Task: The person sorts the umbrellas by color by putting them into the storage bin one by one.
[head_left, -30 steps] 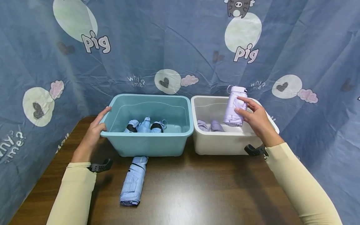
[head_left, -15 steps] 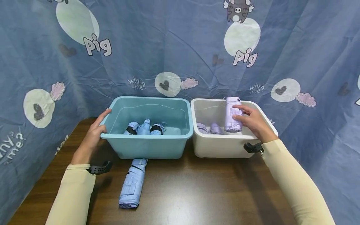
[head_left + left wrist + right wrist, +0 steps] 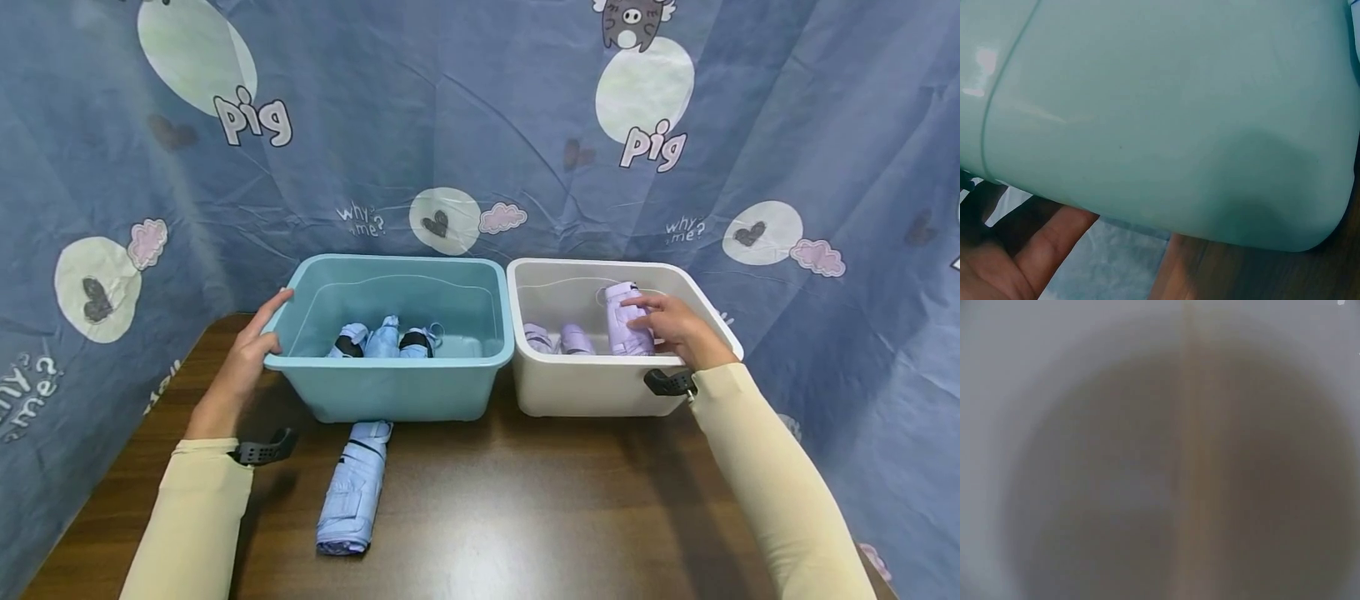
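In the head view my right hand (image 3: 678,327) reaches over the white bin (image 3: 592,387) and pinches a lilac folding umbrella (image 3: 627,321) by its right side. This umbrella stands nearly upright inside the bin, and the front wall hides its lower end. Two more lilac umbrellas lie to its left, the nearer one a rolled umbrella (image 3: 575,339). My left hand (image 3: 243,362) touches the left rim of the teal bin (image 3: 390,392) with fairly straight fingers. In the left wrist view, fingers (image 3: 1054,240) meet the bin's edge. The right wrist view is too blurred to read.
Three blue folding umbrellas, one a plain blue umbrella (image 3: 383,337), lie inside the teal bin. Another blue umbrella (image 3: 352,492) lies on the brown wooden table (image 3: 517,508) in front. A printed blue curtain (image 3: 480,125) hangs close behind both bins, which stand side by side.
My right hand has lowered the lilac umbrella from above the white bin's rim down into it. The left hand has stayed at the teal bin's rim.
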Demonstrator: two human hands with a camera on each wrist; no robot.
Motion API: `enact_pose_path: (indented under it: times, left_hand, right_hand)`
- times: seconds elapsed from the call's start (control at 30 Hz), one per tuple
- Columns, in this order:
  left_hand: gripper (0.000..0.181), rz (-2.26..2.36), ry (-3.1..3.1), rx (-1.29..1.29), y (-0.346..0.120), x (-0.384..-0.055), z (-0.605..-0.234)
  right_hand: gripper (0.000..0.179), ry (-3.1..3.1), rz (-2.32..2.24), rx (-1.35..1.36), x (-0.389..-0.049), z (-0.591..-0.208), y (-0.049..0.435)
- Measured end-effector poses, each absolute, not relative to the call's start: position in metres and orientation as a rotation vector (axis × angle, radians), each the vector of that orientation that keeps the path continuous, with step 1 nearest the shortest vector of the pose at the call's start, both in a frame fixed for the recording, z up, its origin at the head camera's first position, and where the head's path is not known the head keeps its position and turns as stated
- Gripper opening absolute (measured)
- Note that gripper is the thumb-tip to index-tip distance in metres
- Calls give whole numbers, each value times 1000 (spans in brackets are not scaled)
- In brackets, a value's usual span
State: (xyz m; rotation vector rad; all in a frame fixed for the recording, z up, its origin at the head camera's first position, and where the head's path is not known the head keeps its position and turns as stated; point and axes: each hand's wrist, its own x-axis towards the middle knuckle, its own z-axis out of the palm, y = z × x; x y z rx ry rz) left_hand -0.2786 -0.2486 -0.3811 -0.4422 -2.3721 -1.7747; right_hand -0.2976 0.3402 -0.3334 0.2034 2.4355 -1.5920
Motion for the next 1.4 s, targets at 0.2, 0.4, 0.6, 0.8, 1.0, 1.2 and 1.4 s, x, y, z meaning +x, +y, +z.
enact_pose_path:
  times: [0.2,0.4,0.6,0.8,1.0,1.2,1.4]
  left_hand:
    - [82,-1771,-2367,-447,-247,-280,-382]
    - [83,-1767,-2376,-422,-247,-279,-381]
    - [83,-1781,-2373,-422,-246,-278,-380]
    - [83,-1787,-2370,-417,-245,-278,-379]
    - [84,-1799,-2378,-387,-246,-277,-381]
    - [83,-1793,-2375,-399,-246,-276,-381]
    - [82,-1791,-2370,-412,-246,-278,-380]
  right_hand:
    - [54,2413,-1481,216,-299,-335,342]
    - [51,2466,-1361,253,-301,-335,341]
    - [49,2543,-1248,241,-301,-335,340]
    - [53,2555,-1250,319,-300,-331,339]
    - [54,2450,-1372,415,-296,-328,336]
    - [53,2445,-1378,404,-295,-327,334]
    - [54,2456,-1388,411,-293,-326,334]
